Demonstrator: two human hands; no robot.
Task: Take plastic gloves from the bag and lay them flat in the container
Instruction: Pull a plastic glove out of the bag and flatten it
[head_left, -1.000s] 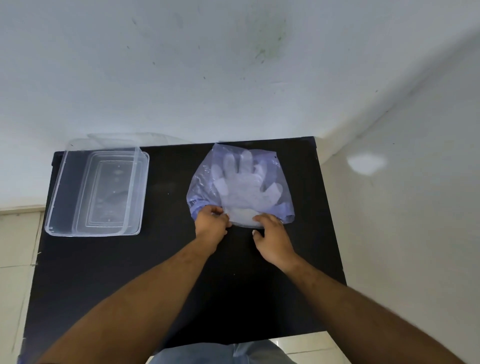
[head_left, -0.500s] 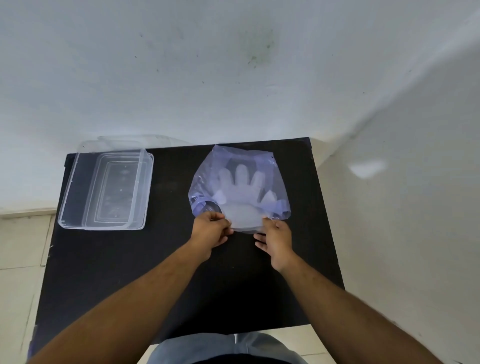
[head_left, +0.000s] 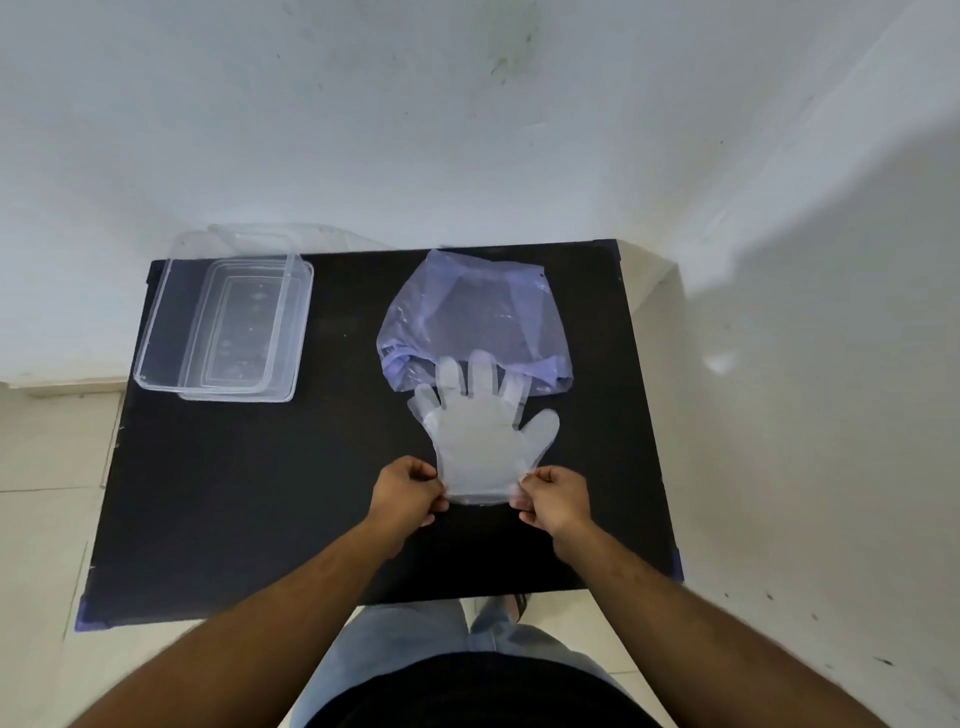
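Observation:
A clear plastic glove (head_left: 480, 441) lies spread on the black table (head_left: 249, 483), fingers pointing away from me, its fingertips still over the mouth of the bluish see-through bag (head_left: 470, 312). My left hand (head_left: 408, 491) pinches the cuff's left corner and my right hand (head_left: 553, 499) pinches the right corner. The clear rectangular container (head_left: 156, 322) sits at the table's far left corner, well apart from both hands.
White walls stand right behind and to the right of the table. A clear lid (head_left: 304, 322) lies under or beside the container. Tiled floor shows at left and below the table's near edge, where my legs are.
Both hands have drawn the glove toward me out of the bag; most of it now lies on the table in front of the bag's mouth.

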